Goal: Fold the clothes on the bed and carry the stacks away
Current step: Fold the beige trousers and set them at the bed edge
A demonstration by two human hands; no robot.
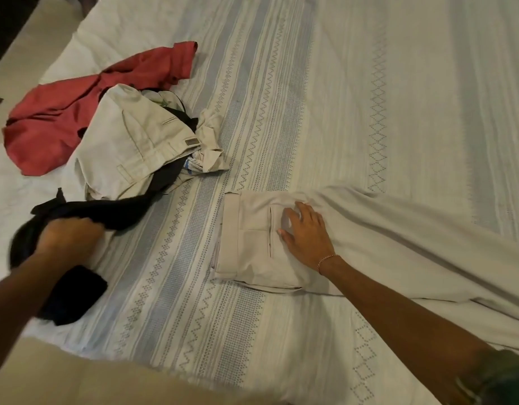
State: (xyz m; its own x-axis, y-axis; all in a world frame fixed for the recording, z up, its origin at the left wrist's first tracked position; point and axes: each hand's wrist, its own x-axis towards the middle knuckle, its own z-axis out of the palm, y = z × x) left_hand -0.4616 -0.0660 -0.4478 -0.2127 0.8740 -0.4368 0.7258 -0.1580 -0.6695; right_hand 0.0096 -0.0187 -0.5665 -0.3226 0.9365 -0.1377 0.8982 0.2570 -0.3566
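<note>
Patterned bedspread [281, 112], beige trousers [252, 244] laid out: right hand [306, 233] rests flat on them, fingers spread. Left hand [68, 235] grips a black garment [106, 211] beside the unfolded pile [129, 147]. Folding's barely begun; probably straighten the legs next.

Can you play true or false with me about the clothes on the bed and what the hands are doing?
1. The right hand rests flat on the beige trousers. True.
2. The left hand is empty. False: it grips a black garment.
3. The red shirt is neatly folded. False: it lies crumpled.
4. The red shirt lies at the far left of the bed. True.
5. The right wrist wears a bracelet. True.
</note>
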